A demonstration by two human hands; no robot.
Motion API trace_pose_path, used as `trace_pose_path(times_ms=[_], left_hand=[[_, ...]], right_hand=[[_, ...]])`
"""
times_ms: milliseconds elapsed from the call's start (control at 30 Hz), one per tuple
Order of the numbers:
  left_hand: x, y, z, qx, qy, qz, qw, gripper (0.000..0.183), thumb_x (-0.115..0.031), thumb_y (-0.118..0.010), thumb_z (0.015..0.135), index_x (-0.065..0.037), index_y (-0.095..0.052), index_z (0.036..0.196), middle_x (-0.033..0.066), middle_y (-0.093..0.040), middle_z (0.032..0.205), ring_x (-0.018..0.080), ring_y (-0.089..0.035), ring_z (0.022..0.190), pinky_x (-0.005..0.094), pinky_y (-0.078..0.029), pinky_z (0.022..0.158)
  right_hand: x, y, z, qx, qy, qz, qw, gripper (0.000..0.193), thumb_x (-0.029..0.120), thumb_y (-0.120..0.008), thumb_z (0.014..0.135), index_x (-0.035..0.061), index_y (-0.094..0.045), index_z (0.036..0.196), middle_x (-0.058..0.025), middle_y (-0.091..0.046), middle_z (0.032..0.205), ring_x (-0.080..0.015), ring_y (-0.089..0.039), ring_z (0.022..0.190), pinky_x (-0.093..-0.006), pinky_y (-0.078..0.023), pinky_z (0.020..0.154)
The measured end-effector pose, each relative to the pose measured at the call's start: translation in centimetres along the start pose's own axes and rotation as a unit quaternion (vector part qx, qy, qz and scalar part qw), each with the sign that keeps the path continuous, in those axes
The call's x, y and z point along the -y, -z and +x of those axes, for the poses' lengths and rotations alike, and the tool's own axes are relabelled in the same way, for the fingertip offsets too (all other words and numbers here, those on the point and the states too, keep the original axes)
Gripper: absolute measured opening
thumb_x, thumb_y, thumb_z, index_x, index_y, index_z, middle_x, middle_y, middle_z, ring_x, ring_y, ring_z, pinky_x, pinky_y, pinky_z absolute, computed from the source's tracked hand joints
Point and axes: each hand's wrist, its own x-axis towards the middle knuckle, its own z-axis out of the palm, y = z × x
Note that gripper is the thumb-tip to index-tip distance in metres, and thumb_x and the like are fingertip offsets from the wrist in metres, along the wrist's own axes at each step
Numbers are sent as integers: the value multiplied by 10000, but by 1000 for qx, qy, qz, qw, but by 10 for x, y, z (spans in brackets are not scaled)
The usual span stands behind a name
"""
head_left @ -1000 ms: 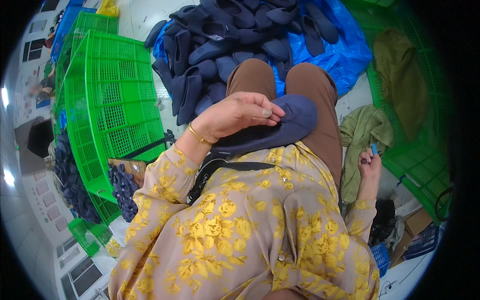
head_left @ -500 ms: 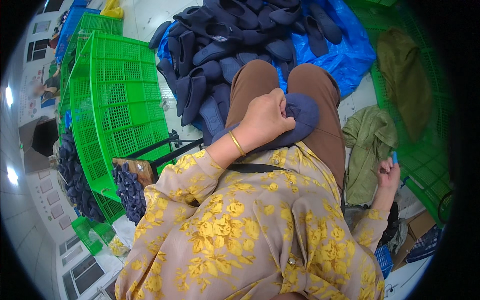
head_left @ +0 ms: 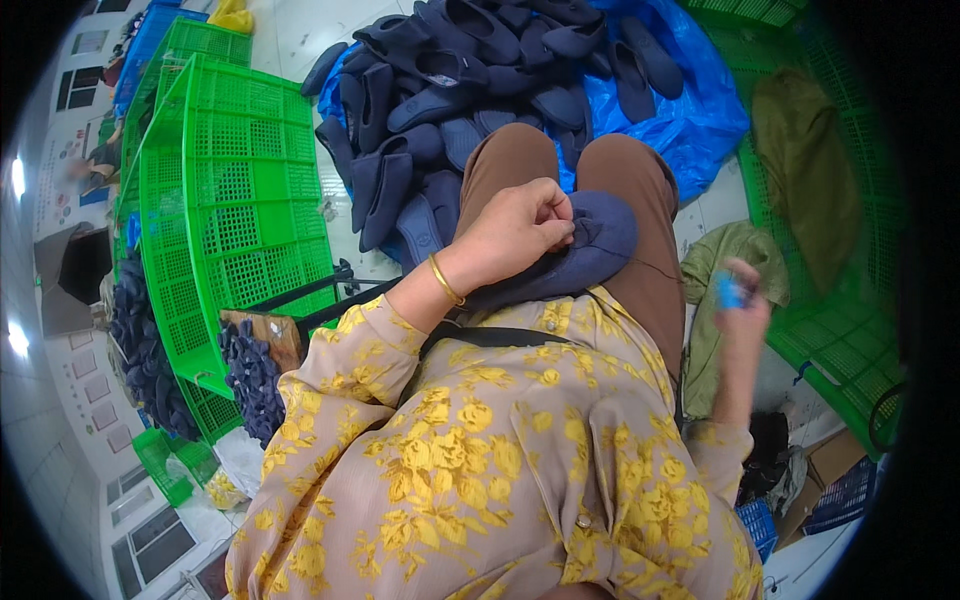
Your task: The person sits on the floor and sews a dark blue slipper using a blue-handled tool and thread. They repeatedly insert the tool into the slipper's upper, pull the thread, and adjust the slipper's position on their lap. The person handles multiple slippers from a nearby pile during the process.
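Across my lap lies a dark navy slipper (head_left: 607, 235), its rounded toe toward the right. My left hand (head_left: 515, 228) rests over it with bent fingers, thumb and forefinger pinched at the slipper's upper; whether a thread is in the pinch is too small to tell. Off to the right, apart from the slipper, my right hand (head_left: 742, 298) is smeared by motion. Something blue (head_left: 733, 291) covers one of its fingers. What that hand holds, if anything, cannot be made out.
Many navy slippers (head_left: 425, 105) lie heaped on a blue plastic sheet (head_left: 705, 110) beyond my knees. Green crates (head_left: 260, 190) stand at the left, another green crate (head_left: 850, 335) at the right. Olive cloth (head_left: 715, 345) lies by my right leg. Dark bundled pieces (head_left: 253, 380) sit at lower left.
My right hand has swung inward and a little up, toward my lap, and is blurred. My left hand has shifted slightly left and down, still pinching at the slipper.
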Motion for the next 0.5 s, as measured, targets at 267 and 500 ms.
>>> trace_pose_path(times_ms=[267, 500], left_hand=[[-15, 2, -23, -43, -69, 43, 996, 98, -88, -593, 948, 4, -605, 978, 43, -670, 831, 81, -648, 782, 232, -522, 684], [-32, -28, -41, -7, -53, 141, 989, 367, -266, -644, 935, 24, -671, 712, 76, -626, 577, 88, -573, 519, 283, -444, 494]], right_hand=[[51, -72, -39, 250, 90, 43, 963, 87, 12, -643, 862, 3, -671, 943, 64, -602, 810, -14, -472, 686, -192, -396, 609], [71, -77, -64, 334, 14, 159, 929, 65, 45, -661, 888, 8, -649, 940, 34, -626, 880, -34, -526, 788, -202, -436, 722]])
